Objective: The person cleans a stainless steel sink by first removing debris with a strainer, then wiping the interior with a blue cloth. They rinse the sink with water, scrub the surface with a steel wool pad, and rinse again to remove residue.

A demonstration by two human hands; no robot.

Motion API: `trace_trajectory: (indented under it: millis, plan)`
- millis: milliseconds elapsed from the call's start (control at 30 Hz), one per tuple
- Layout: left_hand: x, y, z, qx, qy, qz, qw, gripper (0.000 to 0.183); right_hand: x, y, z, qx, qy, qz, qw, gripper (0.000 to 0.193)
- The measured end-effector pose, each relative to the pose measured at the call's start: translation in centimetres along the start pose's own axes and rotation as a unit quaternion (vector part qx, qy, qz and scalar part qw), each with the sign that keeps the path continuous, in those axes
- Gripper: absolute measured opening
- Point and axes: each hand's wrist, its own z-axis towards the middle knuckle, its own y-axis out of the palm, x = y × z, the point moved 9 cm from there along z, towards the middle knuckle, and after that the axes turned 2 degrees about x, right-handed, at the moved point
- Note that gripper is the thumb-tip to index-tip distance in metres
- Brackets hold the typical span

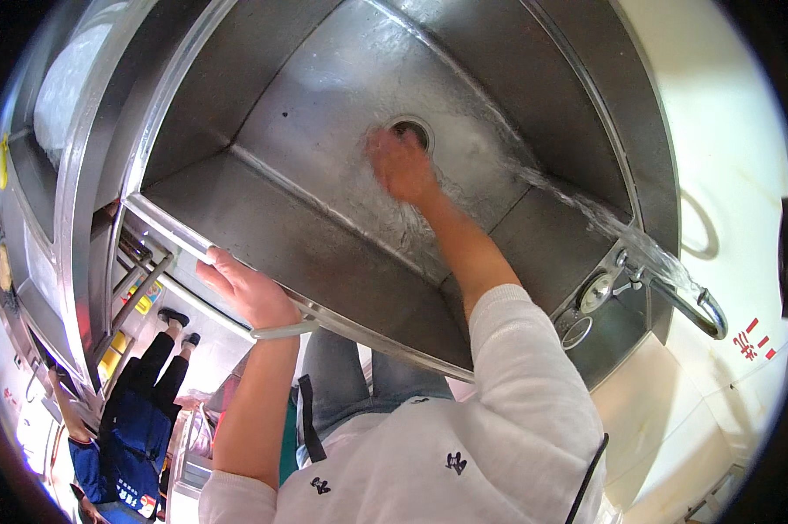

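Steel sink (271,218), upper centre, drain (416,130) in its floor; right hand (402,166) at drain's edge, blurred, grip unclear; left hand (252,293) on rim (168,224), left of centre, hold unclear; water (599,209) jets from tap (713,318), lower right; covered drain could flood sink, splash could soak sleeve (520,336).

Left hand (250,290) and right hand (402,166): bare. Smooth, pale, rounded bangle (285,330): worn on the left wrist. White fabric top (385,458): marked with small black motifs (456,464); sleeves (533,358) finished with white ribbed cuffs (497,301). Grey-blue denim trousers (340,367): partly covered by the top. Flat black strap (310,421) and thin black cord (589,479): also worn.
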Motion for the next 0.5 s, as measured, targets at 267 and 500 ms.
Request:
trace_trajectory:
  millis: [267,500]
  plan:
    - [-0.2,0.2,-0.1,0.014,-0.021,0.003,1.0,0.061,-14.4,-0.5,2.9,0.223,-0.342,0.05,0.912,0.046]
    - [-0.8,0.1,-0.5,0.003,-0.079,-0.073,0.994,0.063,-4.1,-6.7,18.5,0.294,0.024,-0.008,0.955,0.041]
